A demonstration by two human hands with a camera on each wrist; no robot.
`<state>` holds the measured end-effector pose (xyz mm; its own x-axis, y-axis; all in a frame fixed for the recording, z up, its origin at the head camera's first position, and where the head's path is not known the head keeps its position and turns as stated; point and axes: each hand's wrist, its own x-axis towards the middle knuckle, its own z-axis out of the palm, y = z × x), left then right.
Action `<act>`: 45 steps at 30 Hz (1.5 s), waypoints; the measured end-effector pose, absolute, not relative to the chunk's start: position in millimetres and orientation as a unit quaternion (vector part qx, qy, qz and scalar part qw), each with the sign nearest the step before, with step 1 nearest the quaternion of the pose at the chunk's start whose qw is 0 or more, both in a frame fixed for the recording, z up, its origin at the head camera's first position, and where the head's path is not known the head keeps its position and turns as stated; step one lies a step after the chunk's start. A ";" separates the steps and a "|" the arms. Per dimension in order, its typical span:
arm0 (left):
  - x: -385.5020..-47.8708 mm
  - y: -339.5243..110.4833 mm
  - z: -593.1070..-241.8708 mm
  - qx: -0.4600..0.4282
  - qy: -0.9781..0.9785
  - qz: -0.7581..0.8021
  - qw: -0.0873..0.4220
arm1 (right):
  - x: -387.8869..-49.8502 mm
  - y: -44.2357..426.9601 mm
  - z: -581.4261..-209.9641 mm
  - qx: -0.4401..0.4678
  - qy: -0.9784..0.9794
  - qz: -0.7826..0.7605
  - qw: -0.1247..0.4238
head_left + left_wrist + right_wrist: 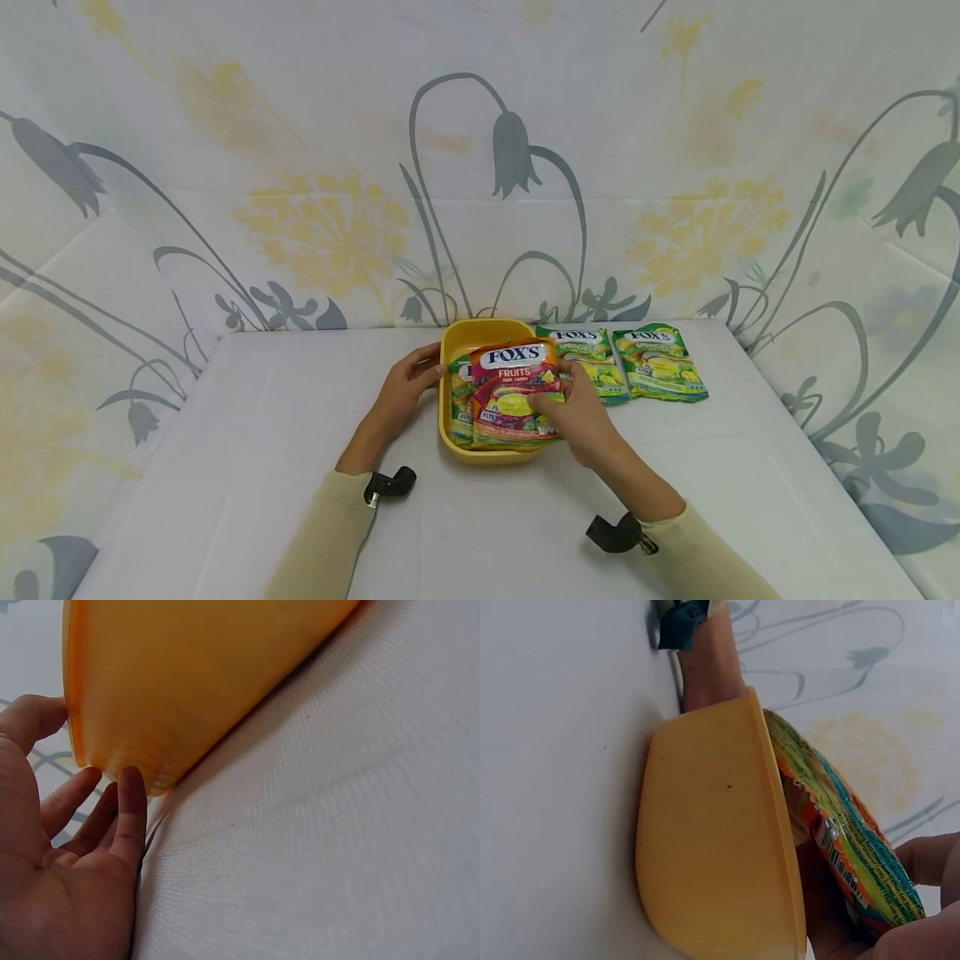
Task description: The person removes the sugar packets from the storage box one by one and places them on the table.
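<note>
A yellow plastic tub (pixel 487 332) stands on the white-covered table. My right hand (pixel 583 419) grips the right side of a red and purple Fox's Fruits candy packet (pixel 504 377), thumb on its front, over the tub's opening. In the right wrist view the packet (pixel 855 847) is tilted, beside the tub's rim (pixel 780 817). Partly hidden behind it, a green candy packet (pixel 461 417) lies in the tub. At the tub's left side, my left hand (pixel 401 390) touches the rim with its thumb, its other fingers extended along the outer wall (pixel 172 690).
Two green Fox's Spring Tea candy packets lie on the table right of the tub, one close to it (pixel 600 367) and another farther right (pixel 663 364). Behind the table hangs a flower-patterned cloth (pixel 330 233). Both wrists carry a black camera mount (pixel 617 533).
</note>
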<state>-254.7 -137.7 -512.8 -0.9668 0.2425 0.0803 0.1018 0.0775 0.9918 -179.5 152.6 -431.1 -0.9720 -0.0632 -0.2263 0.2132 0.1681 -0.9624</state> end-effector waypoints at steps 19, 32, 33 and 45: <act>-256.4 -139.2 -515.3 0.123 0.727 0.674 0.052 | -170.0 190.5 -430.8 0.077 0.746 -0.649 0.129; -255.6 -137.8 -514.5 0.113 0.733 0.669 0.052 | -165.0 220.9 -440.6 0.087 0.727 -0.666 0.141; -255.6 -137.8 -514.6 0.113 0.735 0.666 0.052 | -164.2 223.4 -441.2 0.086 0.725 -0.668 0.142; -255.1 -138.2 -513.9 0.108 0.734 0.668 0.058 | -155.1 251.4 -442.5 0.075 0.751 -0.643 0.132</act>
